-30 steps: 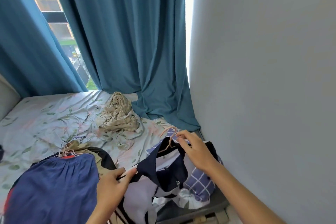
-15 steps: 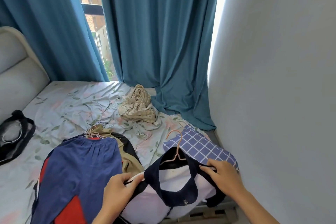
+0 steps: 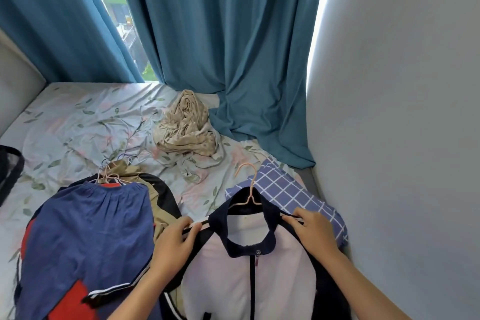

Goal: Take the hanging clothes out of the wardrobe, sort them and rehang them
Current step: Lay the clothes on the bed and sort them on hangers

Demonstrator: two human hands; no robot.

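A white zip jacket with a navy collar (image 3: 244, 275) lies front-up on the bed, on a pink hanger (image 3: 248, 187) whose hook points away from me. My left hand (image 3: 174, 244) pinches the jacket's left shoulder seam. My right hand (image 3: 314, 231) pinches the right shoulder seam. Under the jacket's far side lies a blue checked garment (image 3: 288, 189). To the left sits a pile of clothes on hangers, topped by a blue garment with red patches (image 3: 85, 244), over a tan one (image 3: 124, 167).
The bed has a floral sheet (image 3: 78, 122). A crumpled beige cloth (image 3: 187, 127) lies near the teal curtains (image 3: 228, 41). A grey wall (image 3: 402, 137) closes the right side. A black bag (image 3: 9, 171) sits at the left edge, by a padded headboard (image 3: 15, 80).
The jacket has been spread flatter and straighter on the bed. My right hand moved from the hanger hook to the right shoulder seam. The camera view shifted left and down.
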